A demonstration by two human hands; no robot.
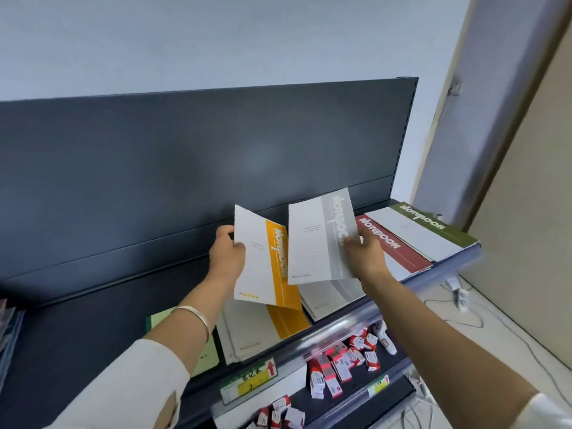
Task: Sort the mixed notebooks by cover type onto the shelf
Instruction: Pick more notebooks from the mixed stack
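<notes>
My left hand (227,253) grips a white notebook with a yellow band (263,261) by its left edge, held up above the dark shelf (93,320). My right hand (366,255) pinches a white notebook with a grey band (318,239) at its right edge, also lifted. Under them lie a yellow-banded notebook (272,326) and a grey-banded notebook (328,295) flat on the shelf. Further right lie a red-banded notebook (393,246) and a green-banded notebook (433,227). A light green notebook (158,320) lies at the left, partly hidden by my forearm.
The dark back panel (185,165) rises behind the shelf. A lower shelf holds several small red-and-white boxes (340,363). Price tags (247,382) sit on the shelf's front rail. Cables (464,308) lie on the floor at the right, beside a door.
</notes>
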